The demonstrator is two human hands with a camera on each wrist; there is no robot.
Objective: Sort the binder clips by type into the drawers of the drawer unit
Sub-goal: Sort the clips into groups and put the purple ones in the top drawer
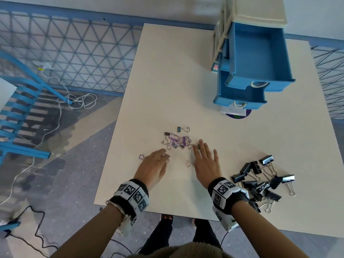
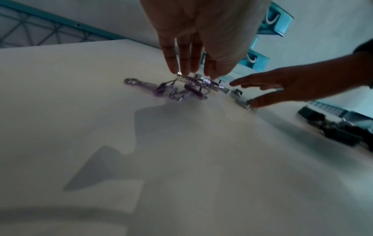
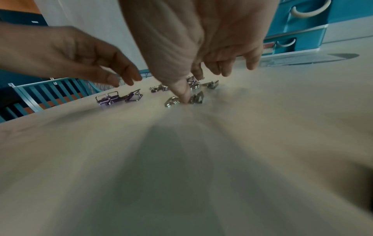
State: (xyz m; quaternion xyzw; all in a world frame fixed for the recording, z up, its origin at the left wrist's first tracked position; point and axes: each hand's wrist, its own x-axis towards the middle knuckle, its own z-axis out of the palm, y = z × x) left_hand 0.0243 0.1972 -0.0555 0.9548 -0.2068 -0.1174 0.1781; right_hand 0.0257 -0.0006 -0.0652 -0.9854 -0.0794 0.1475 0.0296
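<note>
Hands [image 1: 204, 162] flat beside small purple, silver clips [image 1: 176, 140].

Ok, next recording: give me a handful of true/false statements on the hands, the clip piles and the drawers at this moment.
1. Both hands lie open over the small clips. True: left hand and right hand have straight fingers.
2. The large black clips are already in a drawer. False: they lie piled on the table, by the right wrist.
3. The top drawer is pulled out. True.
4. The drawer unit is red. False: its drawers are blue.
</note>
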